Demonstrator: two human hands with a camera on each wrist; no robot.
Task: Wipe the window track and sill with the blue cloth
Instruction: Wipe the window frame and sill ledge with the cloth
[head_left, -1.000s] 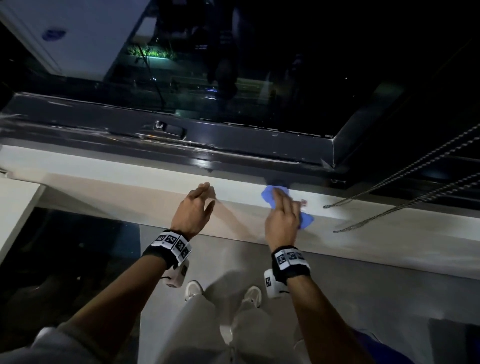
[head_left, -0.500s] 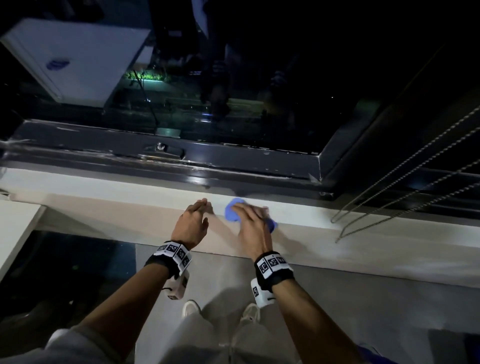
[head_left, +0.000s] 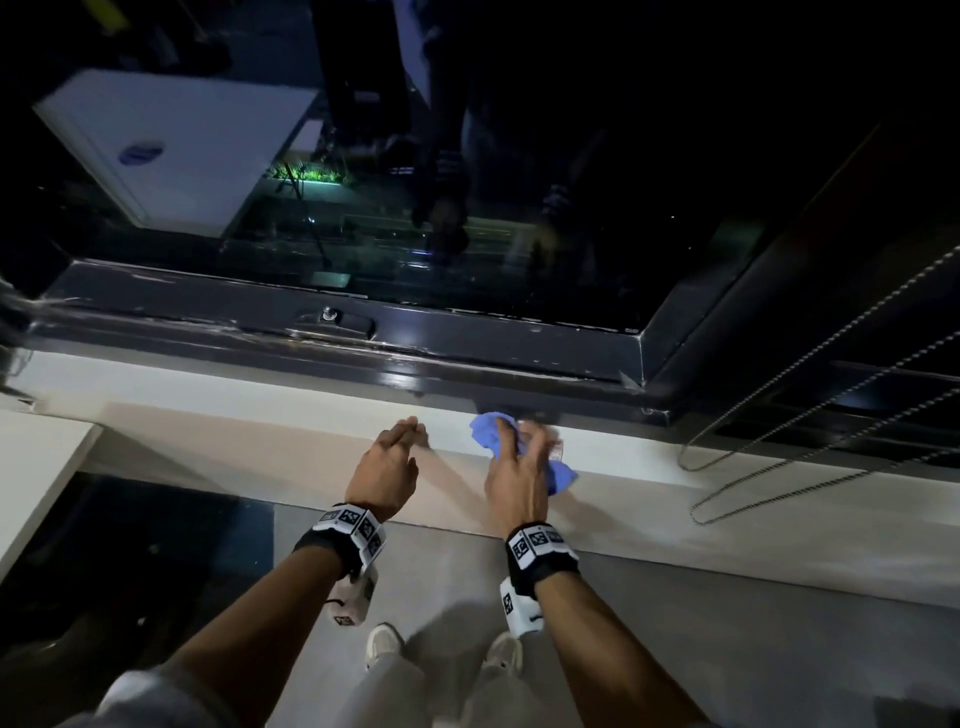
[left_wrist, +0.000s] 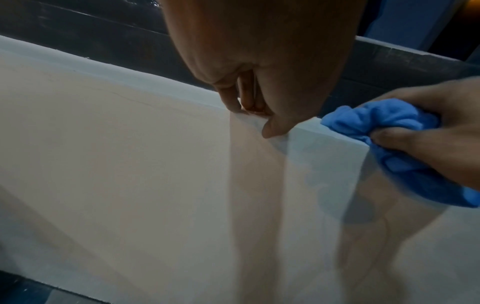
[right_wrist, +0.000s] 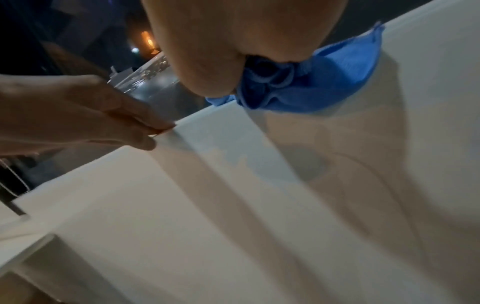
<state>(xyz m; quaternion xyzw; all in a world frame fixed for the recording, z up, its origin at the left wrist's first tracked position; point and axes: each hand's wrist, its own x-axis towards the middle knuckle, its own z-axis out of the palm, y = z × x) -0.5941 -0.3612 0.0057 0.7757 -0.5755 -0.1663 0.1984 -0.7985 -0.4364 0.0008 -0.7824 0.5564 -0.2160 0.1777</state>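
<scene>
**Blue cloth on the sill edge**

We see the blue cloth (head_left: 519, 457) bunched into a crumpled wad, pressed on the white sill (head_left: 260, 410) just below the dark window track (head_left: 467, 364). One loose corner trails over the sill's front edge onto the pale face beneath. The sill is a flat white ledge; the track is a glossy dark strip running along its far side.

Your left hand (head_left: 383, 475) and right hand (head_left: 517, 480) are bare, as are both forearms. Each wrist wears a black band (head_left: 540, 564) wrapped with white tiles printed with black square marker codes. A small white camera block (head_left: 514, 608) hangs under each band, also marked with a code. Grey sleeves (head_left: 140, 699) are pushed up near your elbows. You wear light grey trousers (head_left: 395, 686) and white shoes (head_left: 382, 644).
</scene>
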